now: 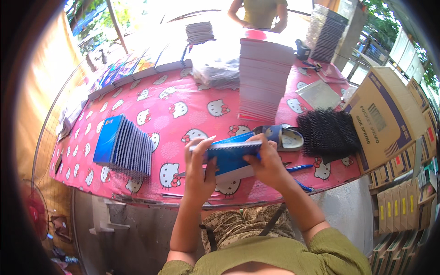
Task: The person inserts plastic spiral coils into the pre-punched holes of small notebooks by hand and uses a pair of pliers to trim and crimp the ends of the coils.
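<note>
A blue-covered notepad [233,157], with a row of small holes along its pale upper edge, is held between my two hands above the near side of the table. My left hand [200,173] grips its left end, thumb on the cover. At the right end, my right hand [266,164] pinches it. Just beyond the hands lies a blue-and-grey item shaped like a slipper [288,138]. A blue-handled tool [299,168] rests by my right wrist. Farther right is a heap of black spiral coils [326,134]. To the left stands a stack of blue notepads [123,143].
A tall stack of paper sheets [264,78] rises beyond my hands on the pink patterned tablecloth [176,94]. Rows of books [137,71] line the far left edge. A cardboard box [382,117] stands at the right. Another person [265,13] is across the table.
</note>
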Available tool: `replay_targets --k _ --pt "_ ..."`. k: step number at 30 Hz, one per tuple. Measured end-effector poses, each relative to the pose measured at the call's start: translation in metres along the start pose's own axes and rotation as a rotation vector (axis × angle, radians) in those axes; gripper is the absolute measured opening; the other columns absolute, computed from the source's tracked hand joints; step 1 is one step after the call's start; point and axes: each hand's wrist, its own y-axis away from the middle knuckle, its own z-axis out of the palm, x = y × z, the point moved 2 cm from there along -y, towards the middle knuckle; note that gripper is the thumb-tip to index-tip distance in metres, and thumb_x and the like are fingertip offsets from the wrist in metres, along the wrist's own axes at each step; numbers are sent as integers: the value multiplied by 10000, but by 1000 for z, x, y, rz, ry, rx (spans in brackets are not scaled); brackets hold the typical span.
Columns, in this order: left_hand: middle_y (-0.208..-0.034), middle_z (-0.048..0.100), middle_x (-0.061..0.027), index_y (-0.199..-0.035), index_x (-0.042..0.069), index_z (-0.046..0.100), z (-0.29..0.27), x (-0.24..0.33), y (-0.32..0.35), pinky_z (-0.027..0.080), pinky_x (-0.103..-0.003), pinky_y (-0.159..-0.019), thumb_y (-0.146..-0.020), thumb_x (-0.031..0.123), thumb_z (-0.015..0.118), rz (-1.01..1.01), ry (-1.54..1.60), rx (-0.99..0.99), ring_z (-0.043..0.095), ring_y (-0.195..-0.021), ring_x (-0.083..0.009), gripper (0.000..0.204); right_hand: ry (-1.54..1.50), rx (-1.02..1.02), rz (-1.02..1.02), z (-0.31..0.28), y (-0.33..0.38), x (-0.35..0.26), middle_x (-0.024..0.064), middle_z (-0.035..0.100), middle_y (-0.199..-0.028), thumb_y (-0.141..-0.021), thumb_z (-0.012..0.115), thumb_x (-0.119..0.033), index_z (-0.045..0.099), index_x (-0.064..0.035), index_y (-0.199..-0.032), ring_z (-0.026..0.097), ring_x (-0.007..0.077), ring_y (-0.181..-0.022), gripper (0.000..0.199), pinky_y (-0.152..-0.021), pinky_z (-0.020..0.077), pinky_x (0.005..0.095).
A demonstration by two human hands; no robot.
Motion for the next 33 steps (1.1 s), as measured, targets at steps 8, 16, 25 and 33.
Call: replay_targets --k 8,16,25,33 --pt "-786 694 -14 -827 75 730 18 43 -26 424 -336 -798 -686 54 784 88 -300 133 581 -812 -198 153 136 9 -310 -37 -10 11 126 623 -1014 -704 760 -28 606 -30 -908 571 329 -981 255 -825 456 429" --pt "-813 698 -14 -840 71 732 22 42 -35 432 -307 -729 -680 19 780 82 -217 50 550 -773 -181 176 959 275 715 -223 -30 190 190 654 -963 -758 778 -271 705 -17 -913 640 337 -903 306 -831 508 428" --pt "-825 693 -2 -855 87 738 28 43 -40 389 -322 -802 -717 105 784 95 -215 18 547 -828 -178 147 1111 349 387 -210 -50 164 182 596 -1025 -741 751 -83 675 -20 -859 631 335 -951 154 -802 514 406" --pt "-807 676 11 -860 119 755 27 42 -33 337 -331 -848 -710 277 812 45 -226 60 548 -843 -160 226 -49 108 -236 -83 -4 -15 113 660 -830 -738 733 28 717 -27 -985 661 166 -771 253 -617 529 284"
